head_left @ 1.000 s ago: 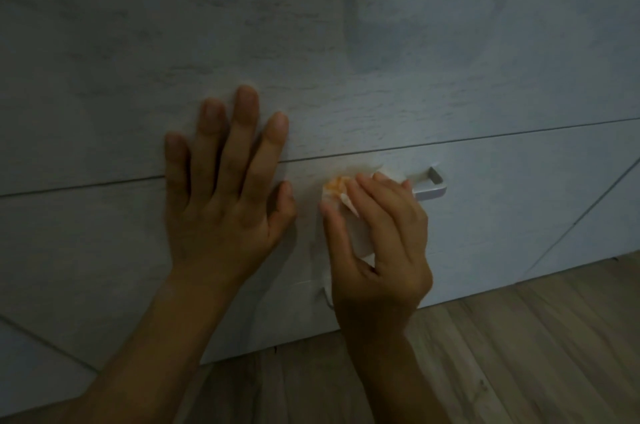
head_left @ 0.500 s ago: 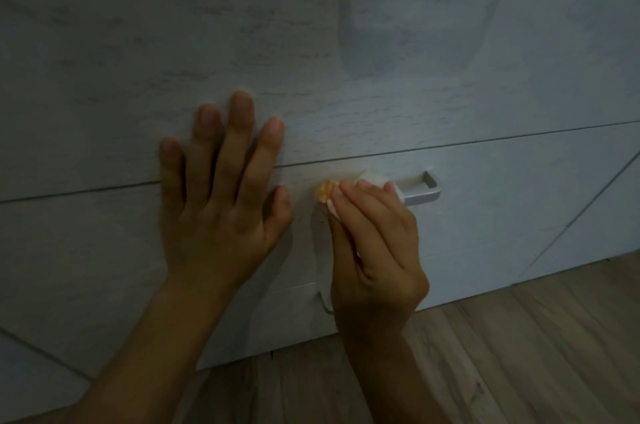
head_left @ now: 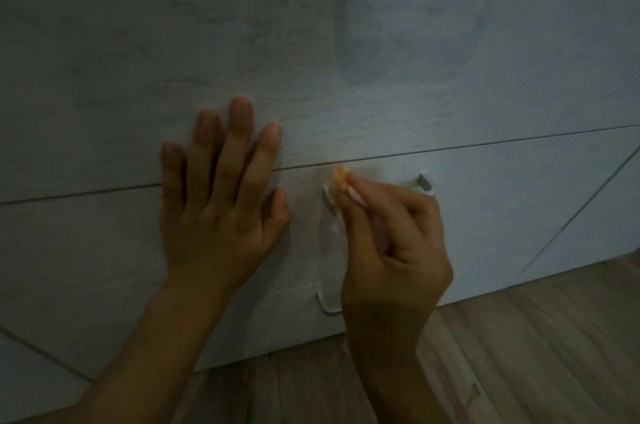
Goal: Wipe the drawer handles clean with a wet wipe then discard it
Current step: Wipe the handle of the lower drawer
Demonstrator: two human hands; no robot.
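Pinching: right hand (head_left: 394, 250), fingers holding wet wipe (head_left: 341, 179) at left end of drawer handle (head_left: 425, 184).
Seam (head_left: 485, 143): left hand (head_left: 218, 212) flat across it, fingers wide.

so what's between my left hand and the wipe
Head view: past the left hand, bare drawer front, then the handle's pale left end beside the wipe.

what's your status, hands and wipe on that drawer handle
Left hand flat on drawer front. Right hand pinches wet wipe at left end of drawer handle. Nothing else on the handle.
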